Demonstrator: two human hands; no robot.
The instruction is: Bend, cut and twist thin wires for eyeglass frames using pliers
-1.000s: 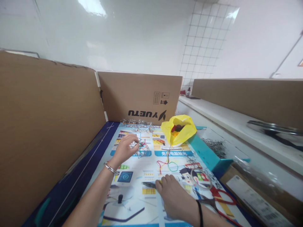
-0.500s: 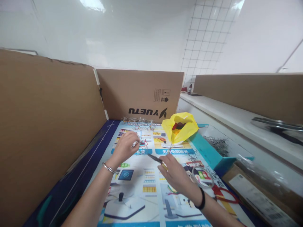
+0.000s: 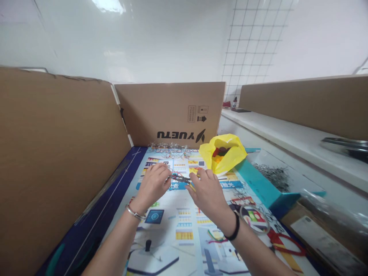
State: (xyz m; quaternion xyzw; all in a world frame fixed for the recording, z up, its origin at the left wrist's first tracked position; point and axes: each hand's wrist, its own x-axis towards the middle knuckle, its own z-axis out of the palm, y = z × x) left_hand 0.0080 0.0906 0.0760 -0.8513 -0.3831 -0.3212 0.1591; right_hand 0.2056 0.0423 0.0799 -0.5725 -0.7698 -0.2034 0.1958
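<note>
My right hand (image 3: 208,191) is closed around the handles of pliers (image 3: 183,179) with dark jaws and yellow grips. The jaws point left and reach the fingertips of my left hand (image 3: 156,182). That hand is pinched on thin wire (image 3: 175,174), which shows reddish strands by the jaws; the exact grip is hidden behind the fingers. Both hands are above a printed poster sheet (image 3: 166,226) covering the table. Behind them, a tangle of thin wire pieces (image 3: 169,146) lies along the far edge.
A yellow bag (image 3: 230,143) holding coloured items stands open at back right. Beside it, a turquoise box (image 3: 255,182) contains a heap of thin metallic wire (image 3: 273,177). Red-handled scissors (image 3: 290,245) and a tape roll (image 3: 267,226) lie at right. Cardboard panels (image 3: 166,107) enclose the table.
My right hand has moved up and slightly forward, bringing the pliers' jaws to my left fingertips. My left hand stays nearly in place, still pinched. The view has shifted slightly.
</note>
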